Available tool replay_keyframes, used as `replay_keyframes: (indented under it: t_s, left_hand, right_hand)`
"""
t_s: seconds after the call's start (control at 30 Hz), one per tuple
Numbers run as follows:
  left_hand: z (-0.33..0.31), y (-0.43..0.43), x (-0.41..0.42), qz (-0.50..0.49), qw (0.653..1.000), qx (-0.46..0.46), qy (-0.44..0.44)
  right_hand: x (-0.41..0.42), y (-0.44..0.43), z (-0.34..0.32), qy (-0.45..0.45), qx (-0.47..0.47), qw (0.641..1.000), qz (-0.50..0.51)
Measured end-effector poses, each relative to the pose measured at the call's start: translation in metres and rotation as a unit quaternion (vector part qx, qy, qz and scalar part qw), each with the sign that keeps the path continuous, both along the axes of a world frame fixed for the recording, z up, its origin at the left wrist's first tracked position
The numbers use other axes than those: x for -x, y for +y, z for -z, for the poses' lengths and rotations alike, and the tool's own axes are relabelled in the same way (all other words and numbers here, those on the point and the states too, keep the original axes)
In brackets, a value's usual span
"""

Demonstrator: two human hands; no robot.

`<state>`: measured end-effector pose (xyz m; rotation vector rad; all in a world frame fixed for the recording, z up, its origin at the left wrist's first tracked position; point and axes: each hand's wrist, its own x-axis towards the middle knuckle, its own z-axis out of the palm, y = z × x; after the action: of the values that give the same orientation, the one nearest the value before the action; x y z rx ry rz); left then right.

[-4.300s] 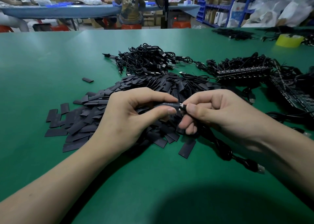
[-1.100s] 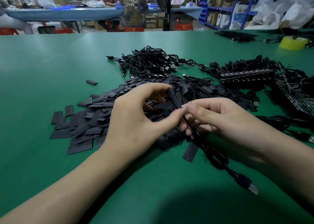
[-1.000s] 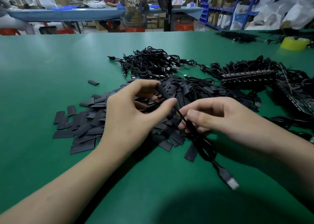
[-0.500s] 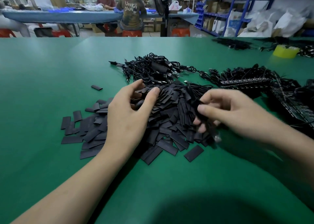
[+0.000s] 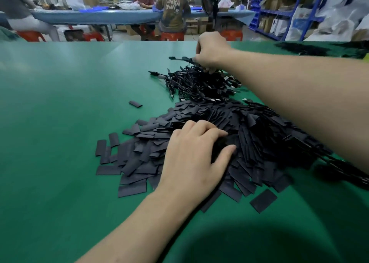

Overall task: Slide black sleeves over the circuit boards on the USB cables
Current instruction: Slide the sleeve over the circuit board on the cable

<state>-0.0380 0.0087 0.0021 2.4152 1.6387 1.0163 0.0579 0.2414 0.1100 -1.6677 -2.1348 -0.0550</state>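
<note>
A heap of flat black sleeves (image 5: 199,139) covers the middle of the green table (image 5: 60,123). My left hand (image 5: 195,155) lies on top of the heap, its fingers curled into the sleeves with the thumb pinching at them. Behind the heap sits a tangle of black USB cables (image 5: 199,85). My right hand (image 5: 211,51) reaches far forward over that tangle and grips one cable at its top edge. The fingertips of both hands are partly hidden.
A single sleeve (image 5: 135,104) lies apart, left of the cables. More black cable bundles (image 5: 339,166) run under my right forearm at the right. Other people sit at a blue table (image 5: 99,17) beyond the far edge, and blue shelving (image 5: 289,13) stands at the back right.
The sleeved cable has left my hands. My right hand has moved from the sleeve heap forward to the cable tangle. My left hand has settled onto the sleeve heap.
</note>
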Motion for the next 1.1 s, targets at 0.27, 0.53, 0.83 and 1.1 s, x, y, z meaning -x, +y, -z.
replay_keyframes:
  t_s: [0.27, 0.53, 0.83, 1.1]
  left_hand:
    - [0.001, 0.001, 0.0, 0.0, 1.0, 0.0, -0.005]
    - [-0.002, -0.002, -0.002, 0.003, 1.0, -0.01, -0.003]
    - [-0.003, -0.005, -0.006, 0.024, 0.999, -0.03, -0.012]
    - [-0.001, -0.006, -0.007, 0.072, 0.996, -0.037, -0.045]
  right_hand:
    - [-0.028, -0.045, 0.014, 0.01, -0.042, 0.998, -0.048]
    - [-0.163, -0.169, 0.025, -0.05, 0.076, 0.995, 0.032]
    - [-0.187, -0.219, 0.054, -0.016, 0.147, 0.989, 0.021]
    - [-0.185, -0.222, 0.052, -0.003, 0.143, 0.99, -0.011]
